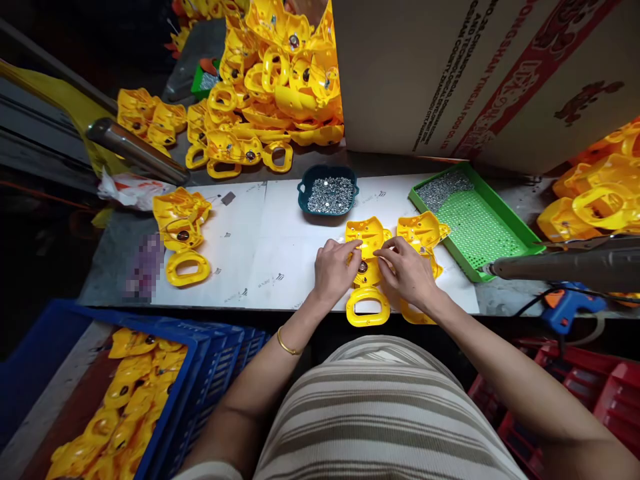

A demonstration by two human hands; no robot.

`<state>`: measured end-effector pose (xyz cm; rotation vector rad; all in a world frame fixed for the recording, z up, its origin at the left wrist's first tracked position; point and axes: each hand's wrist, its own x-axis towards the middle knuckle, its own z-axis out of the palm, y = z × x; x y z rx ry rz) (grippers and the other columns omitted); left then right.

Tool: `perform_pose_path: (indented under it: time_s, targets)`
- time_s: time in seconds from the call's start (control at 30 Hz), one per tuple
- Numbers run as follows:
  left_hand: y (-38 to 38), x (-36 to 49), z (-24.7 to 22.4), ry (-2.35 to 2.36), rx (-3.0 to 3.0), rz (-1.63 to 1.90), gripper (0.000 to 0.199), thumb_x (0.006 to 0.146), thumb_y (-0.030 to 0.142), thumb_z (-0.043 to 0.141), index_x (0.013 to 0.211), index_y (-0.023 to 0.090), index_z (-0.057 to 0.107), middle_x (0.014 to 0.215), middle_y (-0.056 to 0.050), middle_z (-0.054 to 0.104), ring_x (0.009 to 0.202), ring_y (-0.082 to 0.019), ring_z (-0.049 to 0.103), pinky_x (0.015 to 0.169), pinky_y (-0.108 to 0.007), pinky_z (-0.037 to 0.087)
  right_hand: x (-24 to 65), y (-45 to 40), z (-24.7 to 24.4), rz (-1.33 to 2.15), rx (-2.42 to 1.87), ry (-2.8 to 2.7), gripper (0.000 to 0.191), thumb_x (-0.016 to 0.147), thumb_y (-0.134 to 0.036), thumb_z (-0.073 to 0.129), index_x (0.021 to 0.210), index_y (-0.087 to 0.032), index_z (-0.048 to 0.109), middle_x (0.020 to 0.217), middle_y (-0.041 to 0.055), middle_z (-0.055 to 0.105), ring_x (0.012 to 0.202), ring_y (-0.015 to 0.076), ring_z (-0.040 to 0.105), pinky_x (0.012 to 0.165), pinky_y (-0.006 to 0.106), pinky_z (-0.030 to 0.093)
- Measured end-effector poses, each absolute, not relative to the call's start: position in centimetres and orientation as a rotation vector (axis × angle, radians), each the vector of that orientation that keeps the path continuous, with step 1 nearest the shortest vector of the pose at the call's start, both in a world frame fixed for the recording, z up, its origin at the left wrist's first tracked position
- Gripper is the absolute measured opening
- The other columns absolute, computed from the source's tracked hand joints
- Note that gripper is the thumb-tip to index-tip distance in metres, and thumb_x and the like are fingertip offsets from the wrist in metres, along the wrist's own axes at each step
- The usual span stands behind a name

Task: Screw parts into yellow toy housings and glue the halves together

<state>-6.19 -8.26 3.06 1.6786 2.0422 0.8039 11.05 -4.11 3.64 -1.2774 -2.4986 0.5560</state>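
A yellow plastic toy shell point(369, 233), with a ring handle at its near end and a round dark part inside, lies on the white sheet between my hands. My left hand point(336, 270) is at its left edge, fingers curled and thumb and forefinger drawn together over the shell. My right hand point(407, 272) is at its right side with the fingertips pinched. Whatever either pinch holds is too small to make out. A second yellow shell point(420, 230) lies beside the first, partly under my right hand.
A dark tray of small screws point(330, 193) stands beyond my hands. To the right are a green tray point(480, 220) with small metal pieces and a blue glue gun point(570, 307). Another shell point(181, 223) lies left. Stacked shells point(285, 100), a carton point(450, 80) and a blue crate point(185, 373) surround the table.
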Motion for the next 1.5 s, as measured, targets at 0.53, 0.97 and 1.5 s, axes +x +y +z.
perform_pose_path:
  time_s: [0.53,0.97,1.5]
  targets:
    - [-9.1,-4.5,2.2,1.656,0.993,1.149,0.031,0.078,0.027,0.066,0.108,0.018,0.066,0.091,-0.004,0.073,0.084,-0.016,0.069,0.08,-0.027,0.055,9.8,-2.9,4.0,0.779,-1.44,-2.5,0.027,0.09,-0.039,0.053,0.104,-0.023,0.069,0.111,0.006,0.062,0.093,0.0199,0.06,0.06,0.029,0.038]
    - [-8.9,-3.5,3.2,2.102,2.092,0.689,0.058,0.082,0.023,0.059,0.139,0.02,0.046,0.139,-0.013,0.051,0.121,-0.029,0.047,0.099,-0.043,0.038,10.5,-1.8,4.3,0.782,-1.495,-2.483,0.028,0.093,-0.029,0.044,0.1,-0.021,0.069,0.11,0.0071,0.06,0.093,0.0195,0.06,0.059,0.03,0.036]
    - [-7.2,-5.1,1.8,2.127,2.208,0.791,0.011,0.082,0.033,0.068,0.083,0.024,0.073,0.144,-0.01,0.047,0.134,-0.033,0.036,0.102,-0.053,0.031,10.5,-1.3,4.5,0.893,-1.536,-2.4,0.027,0.091,-0.033,0.047,0.1,-0.022,0.07,0.113,0.0057,0.061,0.087,0.019,0.061,0.063,0.03,0.04]
